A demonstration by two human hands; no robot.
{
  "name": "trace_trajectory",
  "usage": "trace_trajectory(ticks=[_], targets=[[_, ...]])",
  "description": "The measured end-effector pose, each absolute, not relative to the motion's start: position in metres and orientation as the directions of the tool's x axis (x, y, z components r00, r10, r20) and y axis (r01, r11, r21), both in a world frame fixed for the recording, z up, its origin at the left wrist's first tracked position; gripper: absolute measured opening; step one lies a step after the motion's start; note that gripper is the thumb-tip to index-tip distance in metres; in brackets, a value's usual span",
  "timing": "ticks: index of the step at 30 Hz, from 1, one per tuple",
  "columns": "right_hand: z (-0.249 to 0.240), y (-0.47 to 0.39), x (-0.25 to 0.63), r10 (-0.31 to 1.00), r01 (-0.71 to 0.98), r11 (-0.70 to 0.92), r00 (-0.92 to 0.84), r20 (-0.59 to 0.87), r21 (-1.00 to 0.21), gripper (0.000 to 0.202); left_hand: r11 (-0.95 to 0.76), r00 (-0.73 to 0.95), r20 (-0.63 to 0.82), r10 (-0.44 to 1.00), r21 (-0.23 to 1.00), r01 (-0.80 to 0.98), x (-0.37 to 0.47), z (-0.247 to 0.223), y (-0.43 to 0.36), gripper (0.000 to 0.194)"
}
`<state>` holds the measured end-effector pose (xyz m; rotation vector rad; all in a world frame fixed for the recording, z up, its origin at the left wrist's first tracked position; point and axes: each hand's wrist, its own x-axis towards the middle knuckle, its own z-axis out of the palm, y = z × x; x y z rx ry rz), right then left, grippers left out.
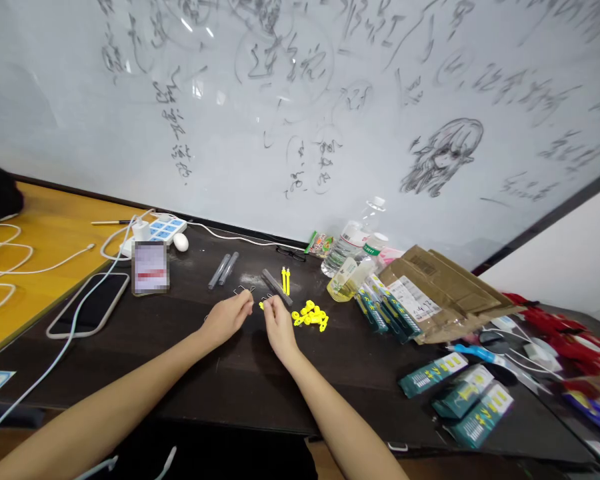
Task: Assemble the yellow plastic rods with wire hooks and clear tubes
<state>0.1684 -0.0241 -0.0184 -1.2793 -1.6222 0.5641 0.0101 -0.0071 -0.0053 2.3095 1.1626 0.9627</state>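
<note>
My left hand [229, 319] is closed in a pinch above the dark table, its fingertips turned toward the other hand. What it pinches, if anything, is hidden. A thin bent wire [244, 290] shows just beyond those fingers; I cannot tell if they touch it. My right hand [280, 328] is closed on a small yellow plastic piece [261, 305], mostly covered, with a bit of wire beside it. A loose pile of yellow plastic pieces [310, 315] lies right of that hand. Behind it are two slim yellow sticks [285, 281] and a transparent tube [277, 287]. Two more clear tubes [223, 270] lie farther left.
At left are a phone [89, 305], a power strip [166, 230] and white cables. Bottles [347, 277], green boxes [481, 415] and a cardboard parcel [440, 287] crowd the right. A whiteboard [220, 133] rises behind the table.
</note>
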Motion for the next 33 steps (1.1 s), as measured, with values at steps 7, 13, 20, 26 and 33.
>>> trace_trajectory(ticks=[7,13,20,26,33], targets=[[-0.02,-0.023,0.168,0.921,0.4,0.369,-0.038,0.387,-0.839,0.023,-0.594,0.445,0.397,0.803,0.597,0.539,0.011,-0.005,-0.009,0.017],[-0.018,-0.025,0.167,0.916,0.407,0.383,-0.054,0.397,-0.829,0.022,-0.597,0.444,0.403,0.8,0.609,0.522,0.012,-0.007,-0.008,0.017],[-0.019,-0.023,0.169,0.918,0.42,0.387,-0.095,0.385,-0.821,0.023,-0.633,0.49,0.403,0.773,0.533,0.561,0.01,-0.01,-0.006,0.018],[-0.014,-0.026,0.174,0.912,0.668,0.379,-0.152,0.381,-0.641,0.017,-0.725,0.618,0.402,0.676,0.214,0.654,0.006,-0.011,-0.001,0.015],[-0.016,-0.018,0.18,0.914,0.468,0.405,-0.246,0.324,-0.785,0.023,-0.772,0.671,0.382,0.635,0.314,0.552,0.0,-0.004,0.001,0.015]])
